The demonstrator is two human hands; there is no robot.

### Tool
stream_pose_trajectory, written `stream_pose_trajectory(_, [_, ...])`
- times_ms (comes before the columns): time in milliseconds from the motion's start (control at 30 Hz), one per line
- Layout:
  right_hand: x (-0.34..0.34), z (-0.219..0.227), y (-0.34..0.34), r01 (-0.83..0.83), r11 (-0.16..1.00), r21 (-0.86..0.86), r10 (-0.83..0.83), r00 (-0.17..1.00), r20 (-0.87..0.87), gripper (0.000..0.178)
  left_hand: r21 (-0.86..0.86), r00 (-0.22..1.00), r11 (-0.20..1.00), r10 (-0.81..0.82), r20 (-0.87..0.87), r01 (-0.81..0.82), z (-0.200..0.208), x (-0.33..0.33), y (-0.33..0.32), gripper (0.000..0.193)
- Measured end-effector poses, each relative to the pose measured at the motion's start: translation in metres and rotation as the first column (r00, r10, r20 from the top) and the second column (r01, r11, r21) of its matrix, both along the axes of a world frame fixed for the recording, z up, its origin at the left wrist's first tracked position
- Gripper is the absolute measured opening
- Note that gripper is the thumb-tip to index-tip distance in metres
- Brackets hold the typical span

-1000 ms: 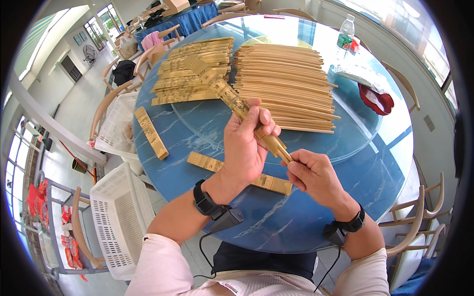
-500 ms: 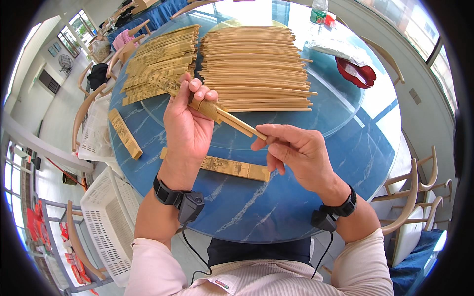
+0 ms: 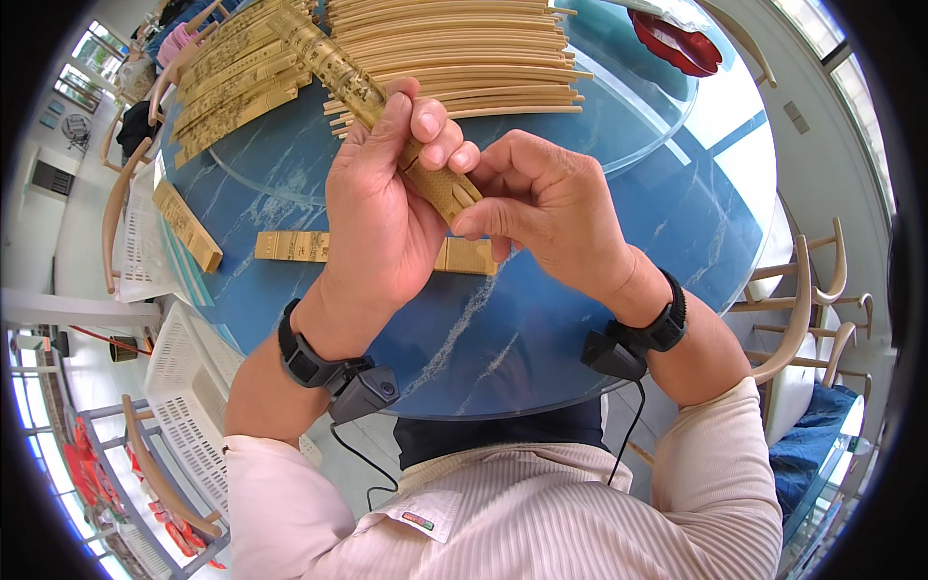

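Note:
My left hand [image 3: 387, 184] is wrapped round a gold printed chopstick sleeve [image 3: 333, 70], which slants from upper left to lower right. In the sleeve's lower mouth the ends of thin wooden chopsticks [image 3: 463, 195] show; the rest of them is hidden inside. My right hand [image 3: 551, 198] is closed at that end, thumb and fingers pressed against the chopstick ends and the sleeve's mouth. Beneath my left wrist a gold printed strip [image 3: 290, 246] lies on the blue table, partly covered by the arm. Another gold strip [image 3: 188, 227] lies farther left.
A wide pile of wooden chopsticks [image 3: 474, 58] lies on the glass turntable, beside a spread of flat gold sleeves [image 3: 232, 87]. A red dish [image 3: 677, 43] stands at the far right. White plastic crates [image 3: 193, 396] are left of the table; wooden chairs [image 3: 797, 309] are at the right.
The chopsticks have slid almost wholly into the sleeve. My right hand has moved left and up to the sleeve's mouth, close to my left hand. The view has tilted toward me.

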State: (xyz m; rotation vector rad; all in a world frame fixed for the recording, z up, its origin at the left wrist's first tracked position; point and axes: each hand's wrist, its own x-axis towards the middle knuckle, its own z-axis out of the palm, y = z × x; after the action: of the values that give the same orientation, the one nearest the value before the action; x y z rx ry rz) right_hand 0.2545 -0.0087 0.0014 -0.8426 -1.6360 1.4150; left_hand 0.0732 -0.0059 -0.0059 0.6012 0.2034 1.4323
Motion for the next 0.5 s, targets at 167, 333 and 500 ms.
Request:
stream_pose_trajectory(167, [-0.006, 0.003, 0.001, 0.027, 0.994, -0.11, -0.02, 0.998, 0.066, 0.016, -0.037, 0.968, 0.997, 0.06, -0.245, -0.071, -0.004, -0.007, -0.003, 0.023])
stream_pose_trajectory(333, [-0.004, 0.007, 0.002, 0.141, 0.976, -0.164, -0.144, 0.989, -0.008, 0.016, 0.128, 0.805, 0.978, 0.208, -0.556, -0.164, 0.001, -0.005, 0.005, 0.024])
stream_pose_trajectory(500, [-0.004, 0.005, 0.006, 0.167, 0.978, -0.123, -0.169, 0.986, -0.011, 0.021, 0.199, 0.725, 0.966, 0.254, -0.64, -0.163, 0.017, -0.014, -0.003, 0.024])
